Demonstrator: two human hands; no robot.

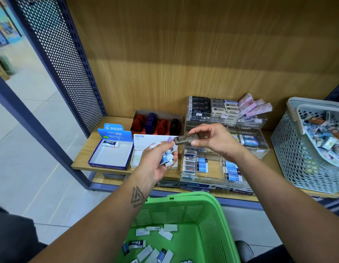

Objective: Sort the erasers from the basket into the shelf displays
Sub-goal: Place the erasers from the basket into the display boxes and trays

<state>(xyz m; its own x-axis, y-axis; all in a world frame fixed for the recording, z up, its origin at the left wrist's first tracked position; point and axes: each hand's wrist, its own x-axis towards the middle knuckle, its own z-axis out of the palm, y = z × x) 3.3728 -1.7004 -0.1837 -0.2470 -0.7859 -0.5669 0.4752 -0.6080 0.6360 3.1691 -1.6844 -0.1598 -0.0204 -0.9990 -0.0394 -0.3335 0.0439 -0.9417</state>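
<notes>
My left hand [155, 162] holds a bunch of small white and blue erasers [167, 157] over the white display box [145, 138]. My right hand [212, 139] pinches a brown eraser [185, 139] with dark script, lifted above the clear acrylic display [246, 147]. Below me the green basket [208, 215] holds several loose erasers [151, 249]. A blue Pilot box [111, 149] at the shelf's left end contains one eraser [110, 144].
A box of red, blue and black stamps [157, 123] stands behind the white box. A grey basket [290, 147] full of erasers sits at the right on the wooden shelf [83, 156]. A perforated metal panel [66, 63] bounds the left side.
</notes>
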